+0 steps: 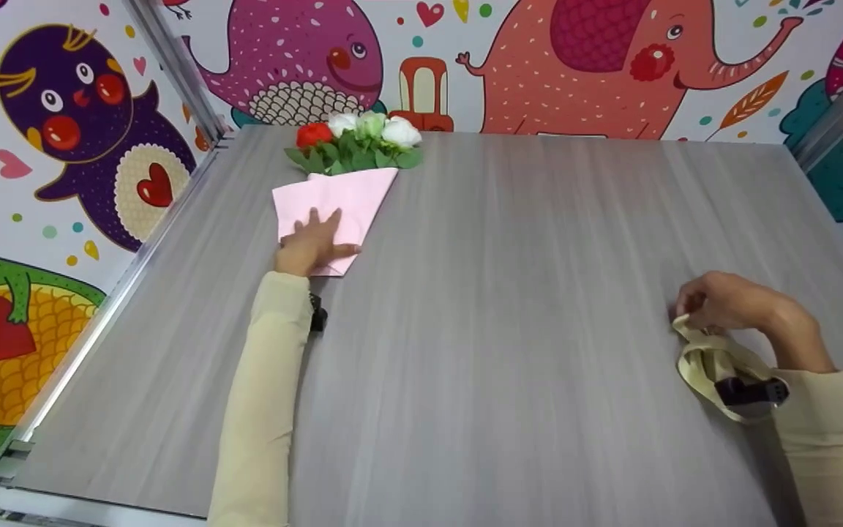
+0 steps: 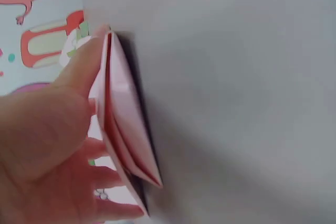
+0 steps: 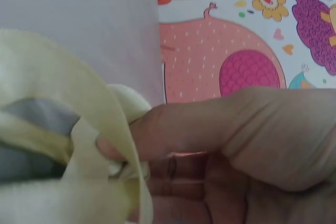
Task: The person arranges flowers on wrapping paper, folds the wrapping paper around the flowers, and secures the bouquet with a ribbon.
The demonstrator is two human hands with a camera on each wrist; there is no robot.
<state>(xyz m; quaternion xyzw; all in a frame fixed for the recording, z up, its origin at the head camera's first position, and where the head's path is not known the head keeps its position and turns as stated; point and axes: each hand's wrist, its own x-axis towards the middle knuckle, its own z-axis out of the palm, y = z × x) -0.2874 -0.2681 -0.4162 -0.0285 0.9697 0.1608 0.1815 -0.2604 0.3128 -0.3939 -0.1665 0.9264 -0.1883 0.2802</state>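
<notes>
A bouquet lies toward the far left of the table in the head view, a red flower [image 1: 314,135] beside white flowers [image 1: 401,132] and green leaves [image 1: 345,155]. Pink wrapping paper [image 1: 352,194] narrows toward the near end. My left hand [image 1: 309,245] rests on this paper with fingers spread; the left wrist view shows the paper's folded layers [image 2: 128,103] edge-on beside the fingers. On the right, my right hand [image 1: 740,304] pinches a pale yellow ribbon [image 1: 694,380] between thumb and fingers. The ribbon hangs in loops below the hand, large in the right wrist view.
The grey wood-grain table [image 1: 509,329] stretches between both hands. Cartoon-printed panels [image 1: 524,66] stand at the back and sides, with a metal rail [image 1: 99,329] along the left edge. A black wrist camera [image 1: 751,392] overlaps the ribbon's loops.
</notes>
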